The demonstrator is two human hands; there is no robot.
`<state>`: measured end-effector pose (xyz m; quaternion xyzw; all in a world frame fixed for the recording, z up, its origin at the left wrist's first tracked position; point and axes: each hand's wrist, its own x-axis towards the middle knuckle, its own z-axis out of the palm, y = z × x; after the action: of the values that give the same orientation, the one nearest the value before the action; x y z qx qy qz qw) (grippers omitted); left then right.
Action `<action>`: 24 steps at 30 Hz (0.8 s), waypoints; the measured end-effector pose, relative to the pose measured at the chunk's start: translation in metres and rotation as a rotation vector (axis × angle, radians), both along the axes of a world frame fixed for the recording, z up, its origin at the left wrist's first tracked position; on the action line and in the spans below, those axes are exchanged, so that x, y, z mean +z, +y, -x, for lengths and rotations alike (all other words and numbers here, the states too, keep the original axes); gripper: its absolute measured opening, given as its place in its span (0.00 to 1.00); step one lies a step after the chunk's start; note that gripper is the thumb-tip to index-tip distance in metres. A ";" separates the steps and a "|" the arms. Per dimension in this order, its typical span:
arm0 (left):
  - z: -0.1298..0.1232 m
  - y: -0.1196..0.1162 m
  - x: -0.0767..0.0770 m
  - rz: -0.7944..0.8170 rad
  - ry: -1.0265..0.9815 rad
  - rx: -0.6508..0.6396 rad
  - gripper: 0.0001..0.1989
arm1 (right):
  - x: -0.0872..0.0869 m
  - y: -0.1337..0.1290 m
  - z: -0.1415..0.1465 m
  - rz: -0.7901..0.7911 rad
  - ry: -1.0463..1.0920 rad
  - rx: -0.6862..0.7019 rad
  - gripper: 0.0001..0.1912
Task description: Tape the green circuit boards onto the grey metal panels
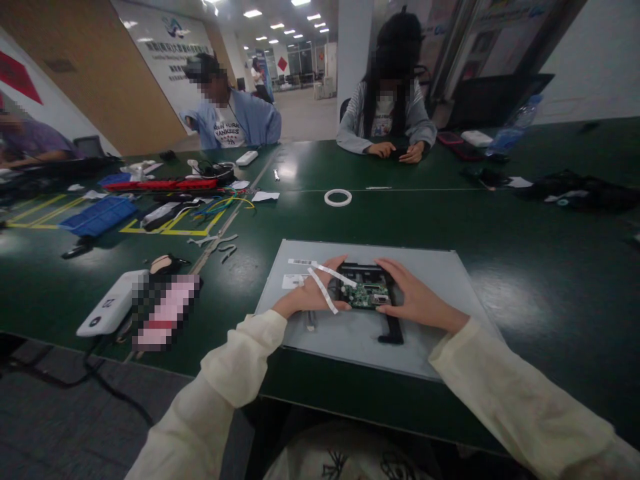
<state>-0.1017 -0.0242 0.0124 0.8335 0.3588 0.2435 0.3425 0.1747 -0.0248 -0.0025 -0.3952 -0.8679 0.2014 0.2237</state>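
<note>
A green circuit board [367, 295] sits in a black frame, held over a grey panel [320, 357] on the table. My left hand [316, 291] grips the frame's left side, thumb below and fingers above. On the right side, my right hand [413, 293] holds it the same way. Two white strips [324, 291] with print lie across my left hand and reach the board. A black L-shaped part [393, 331] shows below the frame near my right hand. A small metallic piece [311, 321] lies on the panel below my left wrist.
A white tape ring [338, 198] lies beyond the panel on the green table [295, 220]. At the left are a white power bank [113, 303], a pink phone [167, 312], a blue tray [99, 215] and cables. Two people sit across the table, another at the far left.
</note>
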 end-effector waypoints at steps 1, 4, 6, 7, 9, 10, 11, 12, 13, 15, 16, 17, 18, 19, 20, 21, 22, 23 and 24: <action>-0.001 -0.001 -0.001 0.001 -0.004 0.005 0.53 | 0.000 0.000 -0.001 -0.005 -0.003 0.002 0.47; -0.004 -0.006 -0.003 0.003 -0.015 0.016 0.52 | 0.001 -0.002 -0.003 -0.006 -0.011 0.004 0.47; -0.006 -0.009 -0.002 -0.005 -0.020 0.021 0.51 | 0.004 -0.004 -0.003 0.003 -0.012 0.000 0.47; -0.006 -0.011 -0.001 -0.009 -0.020 0.022 0.51 | 0.005 -0.005 -0.003 0.010 -0.012 -0.002 0.47; -0.007 -0.012 0.001 -0.012 -0.013 0.026 0.51 | 0.006 -0.006 -0.003 0.021 -0.012 0.000 0.46; -0.007 -0.013 0.002 -0.012 -0.008 0.027 0.50 | 0.007 -0.006 -0.003 0.025 -0.014 0.004 0.46; -0.006 -0.013 0.002 -0.012 -0.003 0.026 0.50 | 0.007 -0.006 -0.004 0.025 -0.017 0.009 0.46; -0.006 -0.013 0.003 -0.012 -0.001 0.023 0.50 | 0.007 -0.006 -0.004 0.025 -0.021 0.015 0.46; -0.005 -0.012 0.003 -0.010 -0.002 0.018 0.50 | 0.007 -0.006 -0.004 0.025 -0.023 0.020 0.46; -0.004 -0.011 0.003 -0.002 -0.005 0.012 0.50 | 0.007 -0.006 -0.005 0.028 -0.022 0.024 0.46; -0.003 -0.011 0.003 0.005 -0.003 0.010 0.50 | 0.007 -0.006 -0.006 0.032 -0.019 0.027 0.45; -0.003 -0.010 0.002 0.010 -0.003 0.009 0.50 | 0.007 -0.006 -0.006 0.036 -0.015 0.029 0.45; -0.003 -0.010 0.002 0.014 -0.003 0.008 0.50 | 0.007 -0.006 -0.006 0.040 -0.012 0.029 0.45; -0.003 -0.010 0.001 0.014 -0.006 0.007 0.50 | 0.007 -0.006 -0.006 0.042 -0.009 0.029 0.45; -0.003 -0.009 0.001 0.013 -0.011 0.005 0.50 | 0.007 -0.006 -0.007 0.041 -0.006 0.031 0.45; -0.003 -0.010 0.000 0.010 -0.015 0.006 0.50 | 0.007 -0.006 -0.007 0.040 -0.001 0.033 0.45; -0.003 -0.010 0.000 0.008 -0.018 0.009 0.50 | 0.008 -0.006 -0.007 0.038 0.003 0.035 0.45; -0.004 -0.010 0.000 0.006 -0.017 0.012 0.51 | 0.008 -0.006 -0.008 0.039 0.008 0.036 0.45; -0.004 -0.010 0.000 0.005 -0.015 0.015 0.51 | 0.008 -0.005 -0.008 0.042 0.013 0.038 0.45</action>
<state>-0.0974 -0.0345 0.0122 0.8281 0.3631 0.2514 0.3453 0.1829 -0.0300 0.0050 -0.3818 -0.8694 0.2263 0.2170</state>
